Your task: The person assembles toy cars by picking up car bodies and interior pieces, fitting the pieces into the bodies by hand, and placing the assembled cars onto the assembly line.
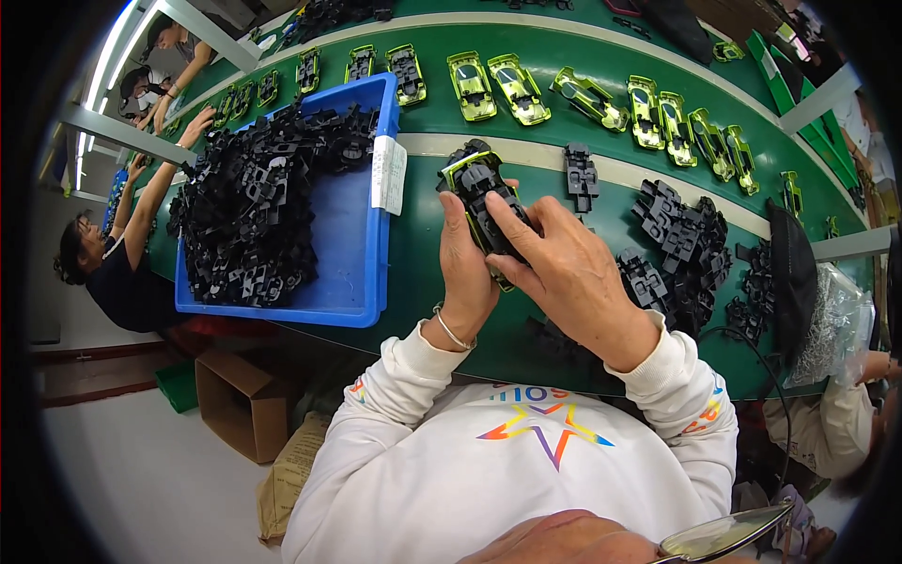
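Note:
Between my two hands is a toy car body (467, 166), lime green at its edges, with a black plastic interior part sitting in it. My left hand (463, 268) wraps round its near left side, thumb along the edge. From the right, my right hand (573, 273) presses its fingers onto the black part. Just right of the car, a single black interior part (582, 177) lies on the green table. A heap of the same black parts (691, 235) is beyond my right hand. What lies beneath the car is hidden by my hands.
A blue bin (349, 240) half filled with black parts stands on the left. Lime green car bodies (518, 89) line the green belt across the table. At right are a black pouch (792, 282) and a clear bag of screws (832, 324). A co-worker (113, 258) reaches in from the left.

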